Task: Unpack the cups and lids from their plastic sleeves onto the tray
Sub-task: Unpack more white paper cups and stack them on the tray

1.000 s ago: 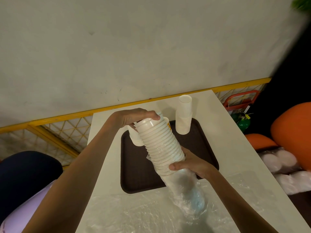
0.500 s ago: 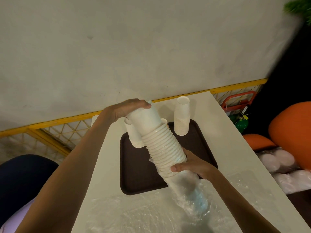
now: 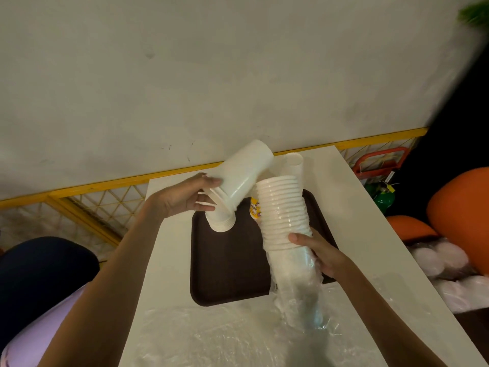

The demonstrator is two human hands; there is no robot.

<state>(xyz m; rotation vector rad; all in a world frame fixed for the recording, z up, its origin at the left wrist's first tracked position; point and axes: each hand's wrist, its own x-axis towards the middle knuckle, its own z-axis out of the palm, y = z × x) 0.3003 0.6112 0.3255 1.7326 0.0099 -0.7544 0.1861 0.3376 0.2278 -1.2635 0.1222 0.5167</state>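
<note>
While the left hand lifts a short nested batch of white plastic cups clear of the rest, its fingers are closed round the rim end of that batch, thumb on the near side, and the batch is tilted with its closed bottom pointing up and to the right, towards the grey wall. Just to the right, apart from it, the tall nested stack of white ribbed cups stands nearly upright above the dark brown rectangular tray, its lower part inside a crumpled clear plastic sleeve that trails down onto the near part of the white table. On that stack, the right hand is wrapped round the point where the sleeve begins, thumb across the front and the other fingers behind, gripping cups and plastic together. On the far left part of the tray stands a small upside-down stack of white cups, partly hidden by the held batch, and another white cup stack rises at the far edge behind the tall stack. A cup with a yellow printed label shows between the two held groups. More loose clear plastic film lies spread over the near end of the table. To the right, off the table, sleeved white lids rest beside an orange rounded seat.
</note>
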